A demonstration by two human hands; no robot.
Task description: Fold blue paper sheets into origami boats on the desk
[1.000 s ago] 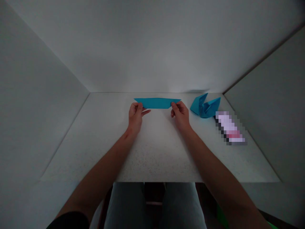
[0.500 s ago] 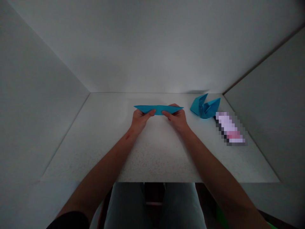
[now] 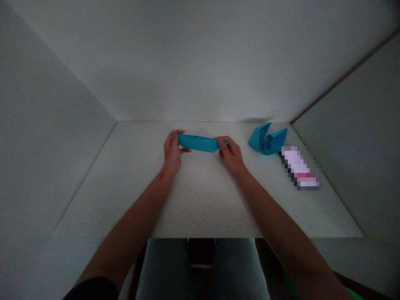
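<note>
**Paper held at both ends.** A folded strip of blue paper [image 3: 199, 143] is held just above the desk [image 3: 200, 200], near the middle of its far edge. The left end is pinched between thumb and fingers of the left hand [image 3: 171, 154], and the right end is pinched likewise by the right hand [image 3: 230, 155]. The step is judged best done with light, even pinches, so that creases are not crushed and the strip is not twisted. A blue paper figure [image 3: 267, 139] and a blurred oblong object [image 3: 300, 168] are seen near the far right corner.
</note>
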